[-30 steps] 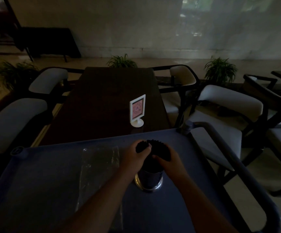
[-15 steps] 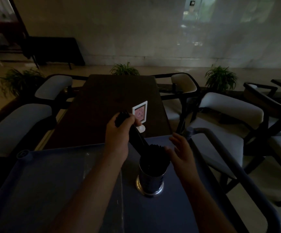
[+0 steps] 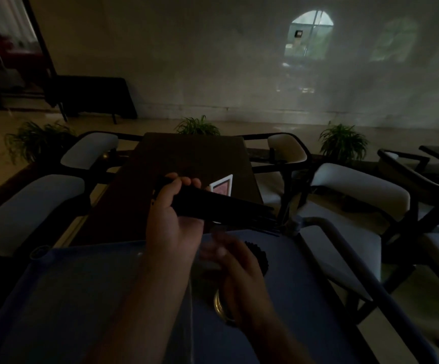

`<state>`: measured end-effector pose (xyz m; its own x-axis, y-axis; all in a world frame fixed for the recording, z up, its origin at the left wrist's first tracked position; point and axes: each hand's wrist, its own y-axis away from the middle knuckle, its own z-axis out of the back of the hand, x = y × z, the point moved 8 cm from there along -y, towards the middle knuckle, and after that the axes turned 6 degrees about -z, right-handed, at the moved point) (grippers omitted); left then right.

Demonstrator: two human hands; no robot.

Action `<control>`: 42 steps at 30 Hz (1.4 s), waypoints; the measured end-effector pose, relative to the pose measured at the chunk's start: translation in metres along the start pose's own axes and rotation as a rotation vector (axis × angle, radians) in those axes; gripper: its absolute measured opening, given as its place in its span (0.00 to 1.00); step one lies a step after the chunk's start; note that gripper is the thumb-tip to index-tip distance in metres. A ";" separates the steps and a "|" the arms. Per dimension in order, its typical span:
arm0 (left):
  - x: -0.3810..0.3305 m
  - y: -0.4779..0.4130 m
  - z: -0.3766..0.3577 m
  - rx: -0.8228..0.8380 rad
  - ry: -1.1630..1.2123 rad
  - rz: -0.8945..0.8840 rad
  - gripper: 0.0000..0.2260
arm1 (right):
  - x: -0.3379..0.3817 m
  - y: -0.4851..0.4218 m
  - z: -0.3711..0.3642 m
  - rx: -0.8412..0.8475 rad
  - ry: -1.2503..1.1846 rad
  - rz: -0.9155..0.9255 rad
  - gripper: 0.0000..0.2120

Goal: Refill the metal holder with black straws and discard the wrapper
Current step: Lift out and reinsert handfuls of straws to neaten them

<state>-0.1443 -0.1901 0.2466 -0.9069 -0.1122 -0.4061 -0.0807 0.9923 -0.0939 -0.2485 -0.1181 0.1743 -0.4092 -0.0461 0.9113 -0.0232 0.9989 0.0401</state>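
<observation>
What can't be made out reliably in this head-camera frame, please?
- Metal holder: mostly hidden behind the right hand; only its base rim shows.
- Right hand: motion-blurred, so its grip is unclear.
- Sign: print too small, partly behind the straw bundle in the left hand.
- Wrapper: not discernible in the dim light.

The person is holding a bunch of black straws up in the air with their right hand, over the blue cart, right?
Not quite. The head camera shows the left hand holding up the bunch of black straws, not the right. The right hand is lower down, by the metal holder. The rest is right: the straws are lifted above the blue cart.
</observation>
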 end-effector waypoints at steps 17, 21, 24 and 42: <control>0.022 0.030 0.026 -0.072 -0.098 0.115 0.12 | 0.087 -0.022 0.054 -0.222 -0.768 0.118 0.05; 0.045 0.035 0.047 -0.098 -0.324 0.343 0.18 | 0.092 -0.018 0.050 -0.165 -0.445 0.201 0.02; 0.067 0.052 0.060 -0.089 -0.473 0.445 0.16 | 0.085 -0.016 0.052 -0.193 -0.317 0.210 0.03; 0.070 0.032 0.081 0.082 -0.895 0.347 0.10 | 0.051 -0.002 0.114 -0.270 -0.659 0.077 0.04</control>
<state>-0.1773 -0.1702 0.1417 -0.2203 0.1549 -0.9631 0.1925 0.9748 0.1127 -0.3736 -0.1233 0.1740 -0.8684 0.1163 0.4821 0.2196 0.9618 0.1635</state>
